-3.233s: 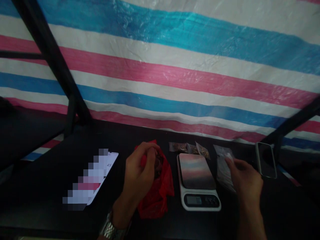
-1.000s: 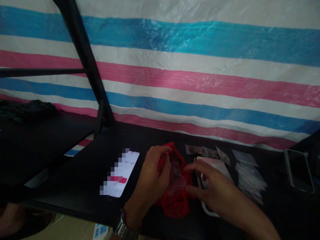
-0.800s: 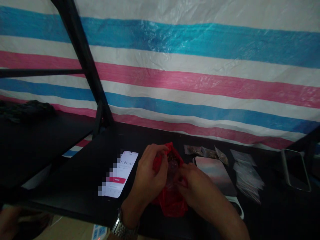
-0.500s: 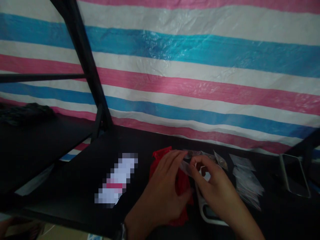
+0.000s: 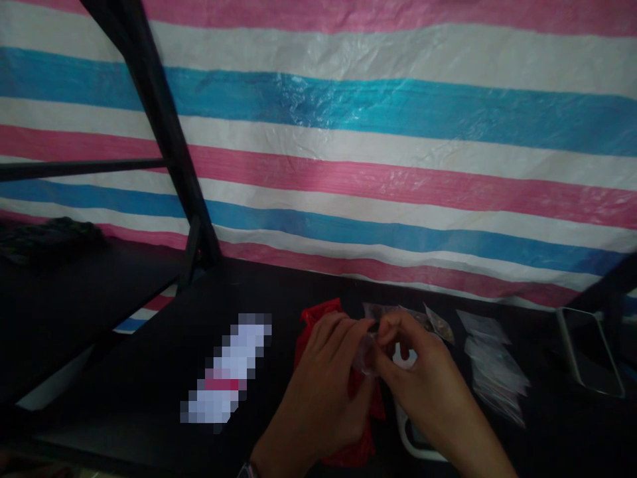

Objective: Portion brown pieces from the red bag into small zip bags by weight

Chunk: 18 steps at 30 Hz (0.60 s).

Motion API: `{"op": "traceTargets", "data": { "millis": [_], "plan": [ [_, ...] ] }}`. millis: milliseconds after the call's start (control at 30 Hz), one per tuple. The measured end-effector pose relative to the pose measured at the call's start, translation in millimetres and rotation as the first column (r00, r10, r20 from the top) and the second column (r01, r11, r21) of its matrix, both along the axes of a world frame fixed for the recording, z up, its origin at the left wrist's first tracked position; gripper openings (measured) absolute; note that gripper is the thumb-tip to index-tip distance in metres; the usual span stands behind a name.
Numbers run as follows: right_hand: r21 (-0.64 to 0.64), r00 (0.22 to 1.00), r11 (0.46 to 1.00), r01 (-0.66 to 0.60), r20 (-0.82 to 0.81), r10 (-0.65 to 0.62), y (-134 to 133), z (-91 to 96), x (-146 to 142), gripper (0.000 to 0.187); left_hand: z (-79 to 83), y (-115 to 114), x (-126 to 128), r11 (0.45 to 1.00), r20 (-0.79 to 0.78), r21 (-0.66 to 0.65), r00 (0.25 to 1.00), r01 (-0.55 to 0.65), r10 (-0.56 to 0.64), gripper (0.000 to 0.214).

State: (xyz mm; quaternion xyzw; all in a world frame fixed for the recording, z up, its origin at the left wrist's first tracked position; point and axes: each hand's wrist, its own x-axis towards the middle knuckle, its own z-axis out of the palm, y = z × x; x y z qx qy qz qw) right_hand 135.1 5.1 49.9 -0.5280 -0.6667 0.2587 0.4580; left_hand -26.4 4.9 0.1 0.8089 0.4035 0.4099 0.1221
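Observation:
A small clear plastic bag [image 5: 365,356] is held between my two hands, above a red plastic bag [image 5: 321,309]. My left hand [image 5: 331,382] curls its fingers around the clear bag's left side. Thumb and forefinger of my right hand [image 5: 423,362] pinch its right edge. What the clear bag contains, if anything, I cannot make out. Beneath my right hand lies a white device like a small scale [image 5: 411,448], mostly covered. Just behind the hands are small clear bags with dark contents [image 5: 438,324].
Flat clear bags [image 5: 495,375] lie in a loose pile to the right, beside a phone [image 5: 590,352]. A blurred-out white and pink item [image 5: 226,368] rests on the black table [image 5: 279,285] at left. A black metal frame [image 5: 164,126] stands before a striped sheet [image 5: 373,179].
The view has tilted slightly. Both hands stay close together, and the clear bag now hangs a little lower and looks wider between the fingers.

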Motion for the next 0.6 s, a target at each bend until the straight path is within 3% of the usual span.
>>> {"op": "traceTargets", "data": {
  "millis": [67, 167, 433, 600],
  "plan": [
    [0.033, 0.998, 0.998, 0.057, -0.007, -0.057, 1.0, 0.6, 0.3, 0.011, -0.2, -1.6, 3.1, 1.0, -0.01, 0.002, 1.0, 0.004, -0.003, 0.059],
    [0.022, 0.997, 0.999, 0.041, -0.068, -0.04, 2.0, -0.4, -0.9, 0.011, -1.9, -2.9, 9.8, 1.0, -0.019, -0.004, 1.0, -0.004, 0.004, 0.064],
    [-0.182, 0.945, 0.982, -0.058, -0.328, -0.006, 3.2, -7.9, 1.5, 0.019, 2.3, -2.1, 20.9, 0.999, -0.185, -0.022, 0.983, -0.027, 0.022, 0.051],
    [-0.304, 0.884, 0.952, -0.042, -0.454, -0.106, 0.5, -4.1, 5.2, 0.037, 4.3, -1.8, 27.8, 0.996, -0.225, 0.01, 0.97, -0.089, 0.089, 0.056]
  ]
}}
